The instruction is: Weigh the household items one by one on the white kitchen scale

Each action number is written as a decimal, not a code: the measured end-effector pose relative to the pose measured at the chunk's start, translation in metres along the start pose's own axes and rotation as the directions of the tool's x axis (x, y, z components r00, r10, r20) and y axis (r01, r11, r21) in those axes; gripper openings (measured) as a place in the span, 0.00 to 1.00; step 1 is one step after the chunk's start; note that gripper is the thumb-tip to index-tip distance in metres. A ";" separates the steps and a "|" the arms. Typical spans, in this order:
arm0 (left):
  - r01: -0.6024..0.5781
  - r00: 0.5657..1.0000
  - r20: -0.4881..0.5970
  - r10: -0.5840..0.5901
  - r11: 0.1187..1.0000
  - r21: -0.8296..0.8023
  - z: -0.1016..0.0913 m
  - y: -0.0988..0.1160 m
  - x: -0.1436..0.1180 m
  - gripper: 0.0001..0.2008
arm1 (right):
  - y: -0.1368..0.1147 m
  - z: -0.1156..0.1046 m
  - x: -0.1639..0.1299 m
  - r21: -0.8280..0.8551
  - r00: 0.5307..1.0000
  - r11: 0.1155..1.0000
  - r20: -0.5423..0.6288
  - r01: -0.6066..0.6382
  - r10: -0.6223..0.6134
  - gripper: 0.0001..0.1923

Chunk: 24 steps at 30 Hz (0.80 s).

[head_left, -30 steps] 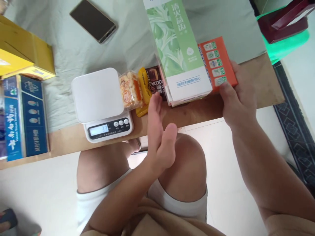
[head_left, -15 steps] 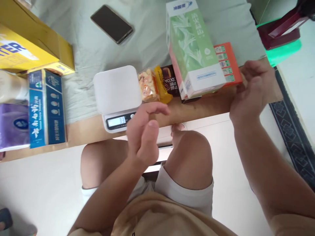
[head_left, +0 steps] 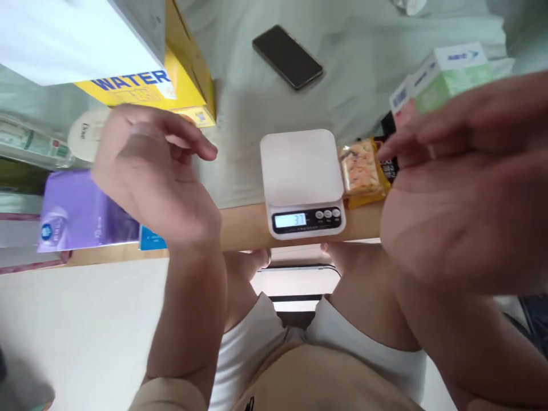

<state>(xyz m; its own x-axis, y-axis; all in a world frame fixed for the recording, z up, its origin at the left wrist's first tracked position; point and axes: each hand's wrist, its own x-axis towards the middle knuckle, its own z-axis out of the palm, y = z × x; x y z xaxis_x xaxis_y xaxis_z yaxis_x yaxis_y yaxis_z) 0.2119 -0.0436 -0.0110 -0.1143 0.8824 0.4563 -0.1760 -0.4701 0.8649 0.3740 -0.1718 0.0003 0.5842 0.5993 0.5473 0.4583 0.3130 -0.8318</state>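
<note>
My left hand (head_left: 156,177) is raised above the left side of the surface, fingers loosely curved and apart, with nothing in it. Beneath it, a blue toothpaste box (head_left: 153,238) is mostly covered, beside a purple soft pack (head_left: 72,205). My right hand (head_left: 466,205), large and smeared at its edges, hovers on the right with fingers stretched out and no object visible in it. It partly hides a green-and-white box (head_left: 460,74). Between my hands sits a white kitchen scale (head_left: 303,168) with a bare plate and a lit display. A wrapped nut snack (head_left: 362,168) lies against its right side.
A black phone (head_left: 287,56) lies on the grey-green cloth (head_left: 240,114) behind the scale. At the back left are a yellow box (head_left: 194,74) and a large white box (head_left: 81,40). A round-topped Dove container (head_left: 85,134) stands near them. The wooden edge (head_left: 244,225) runs along the front.
The view has turned left, shifting the scale rightward in the picture. My left hand has moved from the scale's front to above the left-hand goods. My right hand has left the orange box and risen.
</note>
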 end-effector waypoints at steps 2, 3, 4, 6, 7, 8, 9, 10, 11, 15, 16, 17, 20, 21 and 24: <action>0.047 0.998 -0.045 -0.046 0.998 0.033 -0.011 -0.003 0.011 0.11 | 0.002 0.037 0.008 0.095 0.998 0.995 0.061 0.017 -0.023 0.08; 0.061 0.993 -0.100 -0.056 0.997 0.053 -0.015 -0.003 0.018 0.12 | 0.004 0.053 0.012 0.118 0.992 0.993 0.121 0.005 -0.020 0.05; 0.068 0.987 -0.153 -0.056 0.995 0.075 -0.018 -0.004 0.026 0.13 | 0.007 0.068 0.016 0.122 0.984 0.992 0.178 -0.017 -0.005 0.06; 0.050 0.964 -0.265 -0.019 0.993 0.111 -0.025 -0.004 0.043 0.14 | 0.013 0.095 0.022 0.098 0.960 0.991 0.274 -0.090 0.059 0.09; 0.046 0.952 -0.305 -0.004 0.990 0.131 -0.029 -0.005 0.052 0.14 | 0.017 0.107 0.025 0.083 0.945 0.989 0.313 -0.126 0.094 0.10; 0.056 0.944 -0.329 -0.001 0.986 0.156 -0.034 -0.005 0.061 0.14 | 0.021 0.119 0.027 0.064 0.928 0.985 0.348 -0.161 0.129 0.11; 0.079 0.939 -0.343 -0.010 0.979 0.188 -0.040 -0.006 0.068 0.13 | 0.025 0.130 0.029 0.046 0.914 0.982 0.376 -0.181 0.151 0.13; 0.108 0.937 -0.349 -0.026 0.970 0.218 -0.046 -0.007 0.075 0.12 | 0.029 0.141 0.031 0.032 0.905 0.982 0.394 -0.185 0.158 0.14; 0.137 0.933 -0.356 -0.046 0.963 0.234 -0.051 -0.008 0.080 0.11 | 0.032 0.150 0.033 0.025 0.902 0.984 0.405 -0.177 0.152 0.15; 0.168 0.934 -0.341 -0.105 0.973 0.160 -0.069 -0.014 0.093 0.11 | 0.043 0.177 0.038 -0.007 0.885 0.986 0.440 -0.164 0.150 0.24; 0.175 0.945 -0.301 -0.129 0.976 0.131 -0.072 -0.016 0.094 0.12 | 0.044 0.181 0.039 -0.014 0.879 0.985 0.448 -0.174 0.162 0.28; 0.186 0.955 -0.253 -0.154 0.976 0.109 -0.074 -0.018 0.095 0.13 | 0.045 0.183 0.039 -0.020 0.872 0.983 0.459 -0.183 0.171 0.31; 0.211 0.970 -0.136 -0.203 0.976 0.048 -0.080 -0.024 0.096 0.17 | 0.045 0.188 0.037 -0.025 0.848 0.986 0.507 -0.163 0.153 0.36; 0.218 0.970 -0.117 -0.214 0.976 0.015 -0.082 -0.026 0.097 0.20 | 0.044 0.189 0.037 -0.028 0.841 0.990 0.524 -0.141 0.135 0.37; 0.297 0.943 -0.126 -0.307 0.950 -0.091 -0.086 -0.027 0.099 0.26 | 0.037 0.190 0.037 -0.059 0.828 0.995 0.552 -0.083 0.102 0.42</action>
<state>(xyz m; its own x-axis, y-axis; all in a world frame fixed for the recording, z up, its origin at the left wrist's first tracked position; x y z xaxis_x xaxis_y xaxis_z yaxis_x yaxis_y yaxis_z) 0.1215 0.0552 -0.0072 -0.1768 0.9745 0.1385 -0.2906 -0.1861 0.9386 0.2846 0.0020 -0.0275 0.1606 0.9346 0.3174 0.4473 0.2178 -0.8675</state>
